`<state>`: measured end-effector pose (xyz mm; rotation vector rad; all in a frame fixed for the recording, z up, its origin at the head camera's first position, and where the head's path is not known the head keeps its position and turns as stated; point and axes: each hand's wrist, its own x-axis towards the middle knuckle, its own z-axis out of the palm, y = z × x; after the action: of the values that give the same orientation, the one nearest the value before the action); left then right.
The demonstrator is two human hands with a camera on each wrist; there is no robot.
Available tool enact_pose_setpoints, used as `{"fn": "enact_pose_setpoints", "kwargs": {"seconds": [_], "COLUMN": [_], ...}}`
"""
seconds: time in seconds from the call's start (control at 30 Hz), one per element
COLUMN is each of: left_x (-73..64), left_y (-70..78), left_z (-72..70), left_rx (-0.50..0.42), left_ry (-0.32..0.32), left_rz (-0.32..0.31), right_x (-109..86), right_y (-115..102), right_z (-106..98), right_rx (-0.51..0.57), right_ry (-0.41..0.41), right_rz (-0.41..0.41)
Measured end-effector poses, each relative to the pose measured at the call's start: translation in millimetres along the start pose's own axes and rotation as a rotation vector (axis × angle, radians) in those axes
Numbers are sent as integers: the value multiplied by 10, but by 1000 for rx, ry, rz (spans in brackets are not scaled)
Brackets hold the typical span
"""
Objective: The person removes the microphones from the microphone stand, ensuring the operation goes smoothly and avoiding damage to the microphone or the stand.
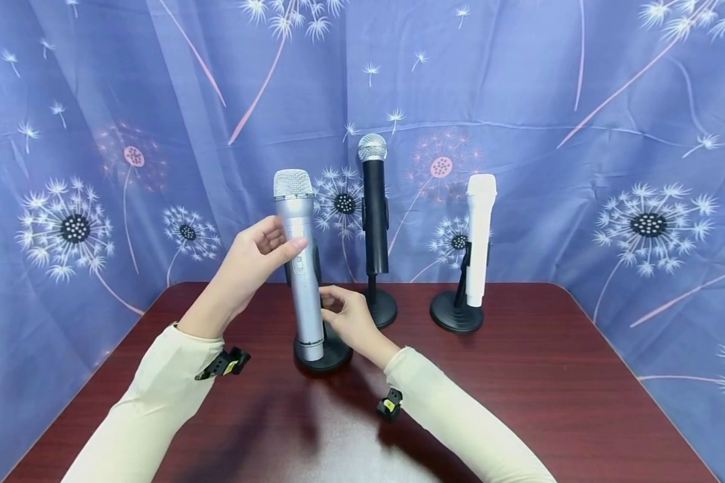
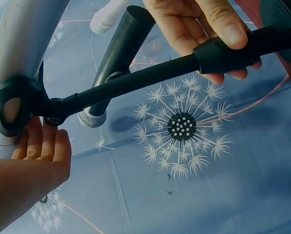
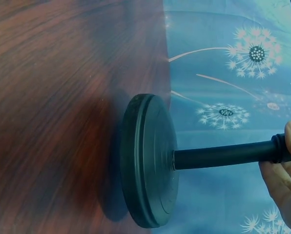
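A silver microphone [image 1: 302, 282] sits mesh end up in the clip [image 2: 21, 105] of a black desk stand. My left hand [image 1: 250, 268] holds its upper body, thumb across the front and fingers behind, near the clip. Lower down, my right hand [image 1: 356, 325] grips the collar [image 2: 226, 53] on the stand's pole [image 3: 218, 157] between thumb and fingers. The stand's round base [image 3: 150, 161] is at the tabletop; whether it fully touches is unclear. In the head view the microphone hides much of the pole.
Behind stands a black microphone [image 1: 374, 215] with a silver mesh head, on its own stand. A white microphone [image 1: 480, 241] leans in another stand to the right. The dark red table [image 1: 556, 389] ends at a blue dandelion-print curtain [image 1: 538, 80].
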<state>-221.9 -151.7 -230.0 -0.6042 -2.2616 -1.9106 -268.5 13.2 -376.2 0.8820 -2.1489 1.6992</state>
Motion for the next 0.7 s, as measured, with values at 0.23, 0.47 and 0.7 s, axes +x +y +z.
{"fn": "enact_pose_setpoints", "kwargs": {"seconds": [0.23,0.47,0.7], "left_x": [27,37,30], "left_y": [5,72,122], "left_z": [-2,3,-8], "left_rx": [-34,-43,-37], "left_ry": [54,64,78], "left_rz": [57,64,29], "right_x": [-8,5,16], "right_y": [-10,-101,-84], "right_z": [-39,-68,-46], "right_rx": [-19,-60,-57], "right_ry": [-30,-46,-60], "right_rz": [-36,-20,0]}}
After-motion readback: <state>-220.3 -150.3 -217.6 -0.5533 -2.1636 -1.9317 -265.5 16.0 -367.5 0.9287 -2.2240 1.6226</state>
